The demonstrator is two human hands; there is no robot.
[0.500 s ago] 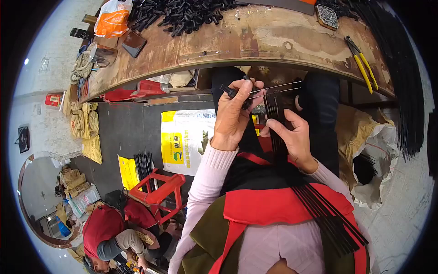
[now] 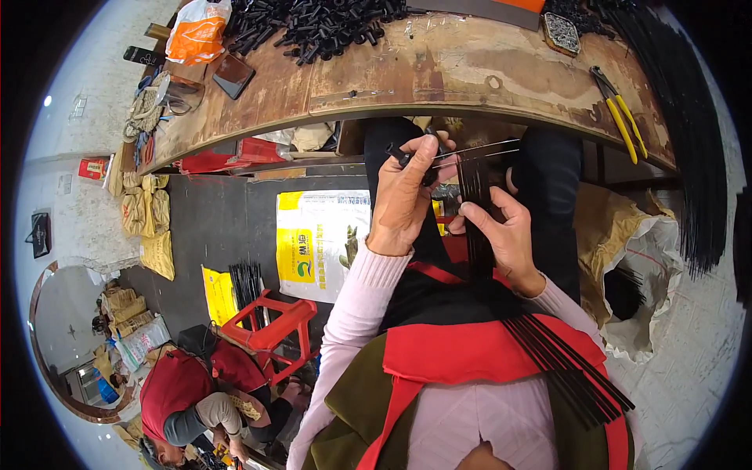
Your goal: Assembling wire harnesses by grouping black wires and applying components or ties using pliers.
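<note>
Left hand [image 2: 401, 192]: curled closed on black tubular pieces [image 2: 397, 153], count hidden by fingers.
Thin metallic rods [image 2: 501, 143]: two, from left hand toward 3 o'clock.
Right hand [image 2: 511, 233]: pinching black strips [image 2: 474, 184]; bundle blurs into dark cloth [image 2: 431, 301], tails toward 5.
Worn wooden tabletop [image 2: 540, 74]: 12; yellow-handled pliers [image 2: 621, 130] at 2.
Crumpled sack [image 2: 658, 313]: 4; contents unclear.

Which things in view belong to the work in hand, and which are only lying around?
Apparently in the work:
dark cylindrical pieces in the left hand
two thin metal rods
black strips in the right hand

Untouched, seemingly lying around:
yellow-handled pliers
flat dark device
orange and white bag
</note>
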